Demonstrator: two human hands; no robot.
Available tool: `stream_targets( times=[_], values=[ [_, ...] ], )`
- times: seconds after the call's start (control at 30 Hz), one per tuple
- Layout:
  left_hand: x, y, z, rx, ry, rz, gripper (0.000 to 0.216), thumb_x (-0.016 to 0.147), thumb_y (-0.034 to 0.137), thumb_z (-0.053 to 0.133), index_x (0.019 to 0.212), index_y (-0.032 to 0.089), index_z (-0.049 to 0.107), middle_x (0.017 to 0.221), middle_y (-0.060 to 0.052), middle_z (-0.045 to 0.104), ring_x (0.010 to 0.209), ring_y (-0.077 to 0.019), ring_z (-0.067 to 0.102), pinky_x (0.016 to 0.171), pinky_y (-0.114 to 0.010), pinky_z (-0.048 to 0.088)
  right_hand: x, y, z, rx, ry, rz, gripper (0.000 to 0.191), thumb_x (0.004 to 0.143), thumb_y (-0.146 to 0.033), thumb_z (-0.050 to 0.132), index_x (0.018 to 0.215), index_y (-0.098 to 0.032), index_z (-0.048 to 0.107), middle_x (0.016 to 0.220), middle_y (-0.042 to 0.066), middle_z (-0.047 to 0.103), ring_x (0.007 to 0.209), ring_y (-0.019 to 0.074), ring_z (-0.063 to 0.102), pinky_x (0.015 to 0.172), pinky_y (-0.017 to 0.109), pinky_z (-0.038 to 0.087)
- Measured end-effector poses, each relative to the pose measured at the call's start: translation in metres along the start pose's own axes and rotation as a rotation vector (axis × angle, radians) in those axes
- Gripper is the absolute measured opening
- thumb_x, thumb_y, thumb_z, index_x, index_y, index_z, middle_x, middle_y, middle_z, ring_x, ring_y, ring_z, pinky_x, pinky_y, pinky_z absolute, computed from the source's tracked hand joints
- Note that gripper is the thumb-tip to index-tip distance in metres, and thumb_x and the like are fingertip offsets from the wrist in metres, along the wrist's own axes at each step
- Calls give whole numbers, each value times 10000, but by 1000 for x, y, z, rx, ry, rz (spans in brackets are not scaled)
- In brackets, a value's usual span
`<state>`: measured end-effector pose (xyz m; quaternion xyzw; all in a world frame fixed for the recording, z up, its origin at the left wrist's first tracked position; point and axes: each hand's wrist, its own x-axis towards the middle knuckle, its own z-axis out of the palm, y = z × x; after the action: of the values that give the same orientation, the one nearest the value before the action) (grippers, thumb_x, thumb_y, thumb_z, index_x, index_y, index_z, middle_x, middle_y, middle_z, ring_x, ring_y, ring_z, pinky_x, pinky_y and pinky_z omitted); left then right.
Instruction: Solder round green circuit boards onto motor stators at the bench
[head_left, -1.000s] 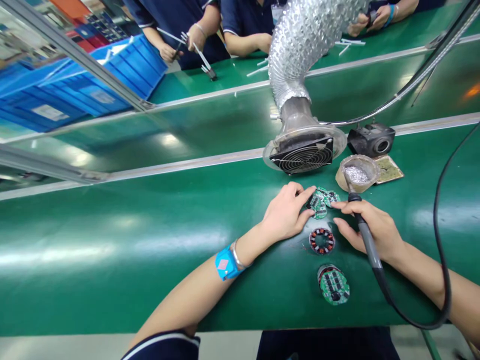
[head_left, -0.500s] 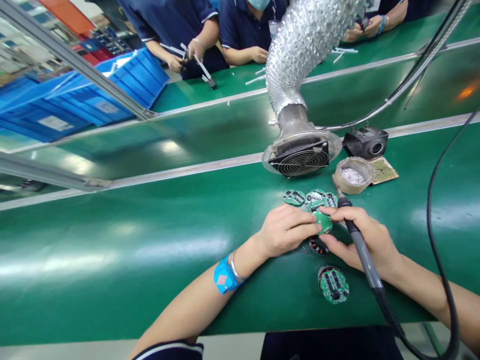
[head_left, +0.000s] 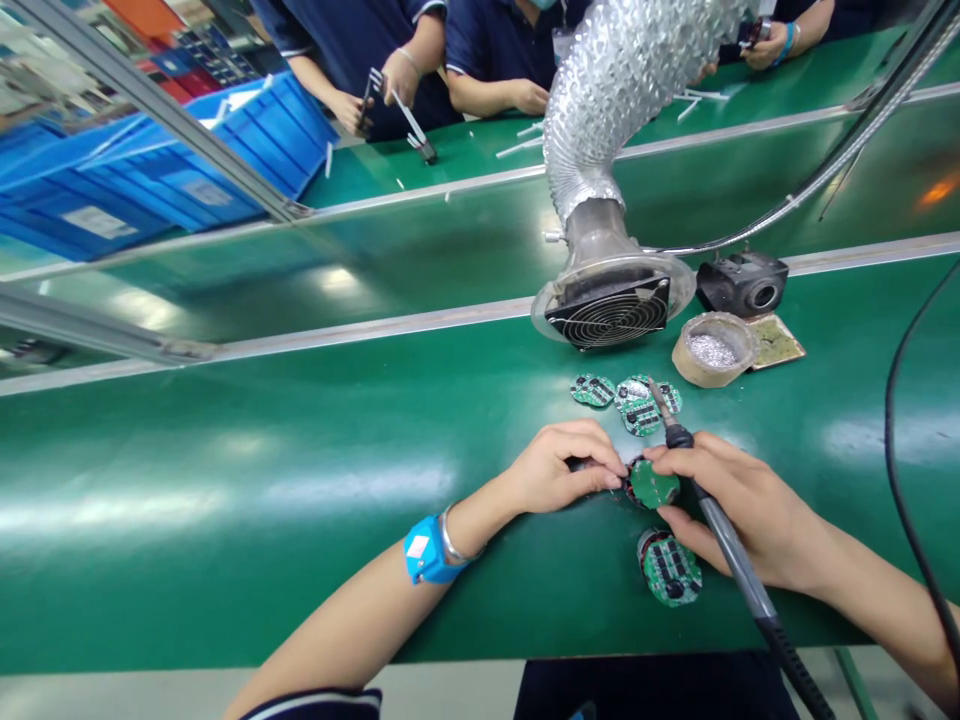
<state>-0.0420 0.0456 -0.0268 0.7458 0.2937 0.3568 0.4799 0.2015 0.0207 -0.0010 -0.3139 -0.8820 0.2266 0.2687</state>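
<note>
Circuit board (head_left: 655, 484) and soldering iron (head_left: 732, 556), 1 each, are clamped in the right hand (head_left: 754, 510); the left hand's (head_left: 562, 468) grip is unclear.

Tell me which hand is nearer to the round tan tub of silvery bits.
Right. The right hand is below the tub in view; the left hand is farther off, below and to its left.

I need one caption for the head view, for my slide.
Right hand holding a soldering iron and a board, left hand close beside the board, over a green bench.
</note>
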Motion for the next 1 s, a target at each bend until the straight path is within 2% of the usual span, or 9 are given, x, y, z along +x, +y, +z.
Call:
stream_targets(
  times=[0.13, 0.23, 0.33, 0.5, 0.67, 0.77, 0.87, 1.0],
  values=[
    [6, 10, 6, -112, -59, -237, 86, 742, 204, 754, 736, 127, 717, 709, -8, 598, 561, -75, 536, 526, -187, 442, 1, 1, 1, 15, -14, -9, 377, 847, -96, 560, 1199, -194, 467, 1044, 80, 664, 780, 194, 536, 659, 316, 501],
    [7, 16, 13, -81, -3, -333, 78, 722, 165, 723, 677, 116, 683, 670, 20, 540, 508, -42, 460, 471, -159, 379, 1, 2, 0, 26, -16, -8, 427, 839, -113, 591, 1237, -192, 457, 1170, 100, 639, 873, 211, 565, 756, 358, 511],
    [8, 20, 17, -62, 38, -338, 90, 724, 165, 710, 661, 113, 671, 665, 25, 527, 499, -32, 438, 467, -153, 369, 3, -2, -1, 77, 74, 21, 437, 830, -118, 622, 1232, -194, 469, 1201, 100, 631, 993, 230, 579, 858, 384, 498],
    [7, 22, 16, -40, 36, -313, 76, 730, 156, 701, 673, 112, 673, 678, 19, 530, 516, -36, 445, 465, -148, 362, 12, -12, 1, 96, 220, 78, 317, 839, -69, 607, 1105, -218, 520, 877, 12, 667, 854, 180, 569, 762, 310, 490],
    [4, 21, 19, -96, 53, -347, 128, 749, 204, 702, 682, 113, 641, 705, 15, 524, 526, -38, 445, 460, -147, 359, 14, -14, 8, 10, 194, 0, 223, 875, -61, 539, 1034, -217, 551, 810, 9, 648, 759, 165, 533, 700, 298, 479],
    [3, 21, 23, -109, 85, -345, 81, 740, 146, 669, 679, 114, 625, 718, 16, 518, 528, -33, 449, 459, -138, 361, 9, -13, 8, -33, 168, -19, 268, 893, -69, 529, 1106, -225, 572, 840, 22, 666, 823, 178, 564, 719, 305, 497],
    [2, 24, 26, -28, 107, -322, 59, 705, 71, 639, 666, 114, 629, 709, 21, 518, 516, -24, 442, 459, -130, 361, 1, -17, -2, -41, 152, 3, 324, 902, -66, 519, 1176, -229, 579, 901, 35, 685, 897, 187, 597, 769, 322, 519],
    [2, 26, 26, 18, 112, -310, 56, 729, 93, 638, 677, 112, 648, 713, 12, 537, 510, -23, 449, 458, -129, 374, -11, -34, -25, -64, 176, 57, 401, 912, -77, 514, 1297, -187, 534, 840, 28, 685, 728, 152, 623, 654, 279, 525]
  ],
)
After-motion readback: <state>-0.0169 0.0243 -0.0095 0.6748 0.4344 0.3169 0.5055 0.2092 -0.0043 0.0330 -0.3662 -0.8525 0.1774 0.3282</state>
